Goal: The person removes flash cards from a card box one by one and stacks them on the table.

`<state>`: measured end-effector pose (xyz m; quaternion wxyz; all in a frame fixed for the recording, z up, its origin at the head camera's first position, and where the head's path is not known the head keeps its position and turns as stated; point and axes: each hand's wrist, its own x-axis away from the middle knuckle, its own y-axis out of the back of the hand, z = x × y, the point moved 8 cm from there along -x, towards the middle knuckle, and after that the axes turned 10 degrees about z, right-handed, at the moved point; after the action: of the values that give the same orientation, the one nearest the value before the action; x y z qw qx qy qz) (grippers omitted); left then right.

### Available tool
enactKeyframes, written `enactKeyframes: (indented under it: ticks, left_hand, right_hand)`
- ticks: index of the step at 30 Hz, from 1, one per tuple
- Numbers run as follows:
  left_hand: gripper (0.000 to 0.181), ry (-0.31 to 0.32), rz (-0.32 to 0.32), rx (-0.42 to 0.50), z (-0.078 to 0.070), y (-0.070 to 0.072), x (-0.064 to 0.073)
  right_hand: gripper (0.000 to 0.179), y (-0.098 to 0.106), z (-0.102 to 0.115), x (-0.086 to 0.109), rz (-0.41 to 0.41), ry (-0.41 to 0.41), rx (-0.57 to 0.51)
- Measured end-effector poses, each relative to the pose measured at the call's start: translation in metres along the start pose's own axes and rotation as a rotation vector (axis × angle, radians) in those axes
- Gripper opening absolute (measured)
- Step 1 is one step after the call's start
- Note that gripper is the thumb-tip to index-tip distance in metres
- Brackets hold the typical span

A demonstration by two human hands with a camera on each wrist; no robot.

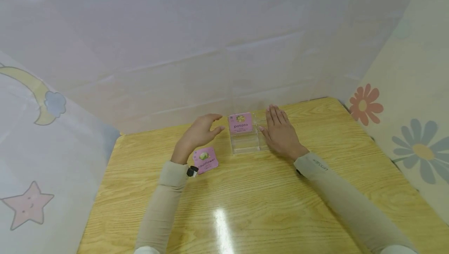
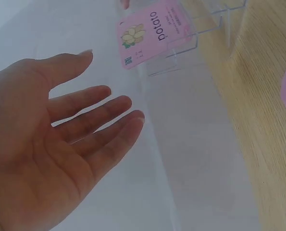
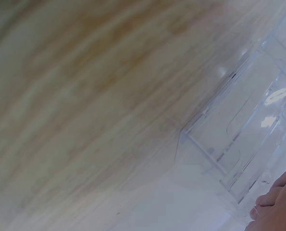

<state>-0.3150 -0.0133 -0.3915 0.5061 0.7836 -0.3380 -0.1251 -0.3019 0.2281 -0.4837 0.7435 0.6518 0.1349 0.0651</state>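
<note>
A clear plastic card holder (image 1: 244, 150) with tiered slots stands near the back of the table. The pink potato card (image 1: 241, 126) leans in its rear slot, face toward me. My left hand (image 1: 198, 132) hovers just left of the holder with nothing in it; the left wrist view shows its palm and loosely extended fingers (image 2: 94, 115) apart from the card. Flat against the holder's right side lies my right hand (image 1: 282, 136), fingers straight and pointing away. In the right wrist view only part of that hand (image 3: 279, 207) shows beside the clear slots (image 3: 229, 144).
A pink cauliflower card (image 1: 207, 162) lies face up on the wooden table (image 1: 252, 207), close to the left wrist. Pale fabric (image 1: 175, 51) hangs behind the table, with printed curtains (image 1: 424, 152) at both sides.
</note>
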Motion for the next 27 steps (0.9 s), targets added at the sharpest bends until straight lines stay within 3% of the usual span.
enactKeyframes:
  ticks: [7, 20, 27]
  left_hand:
    - [0.049, -0.017, -0.017, -0.096, -0.010, -0.003, -0.007]
    - [0.046, -0.036, -0.115, -0.251, -0.025, -0.003, -0.016]
    - [0.044, -0.094, -0.160, -0.314, -0.038, -0.008, -0.024]
  right_hand:
    - [0.075, 0.000, -0.001, 0.002, -0.007, -0.008, 0.010]
    - [0.075, 0.002, 0.001, -0.001, -0.025, 0.005, 0.018]
    - [0.076, 0.003, 0.001, -0.001, -0.014, 0.014, 0.036]
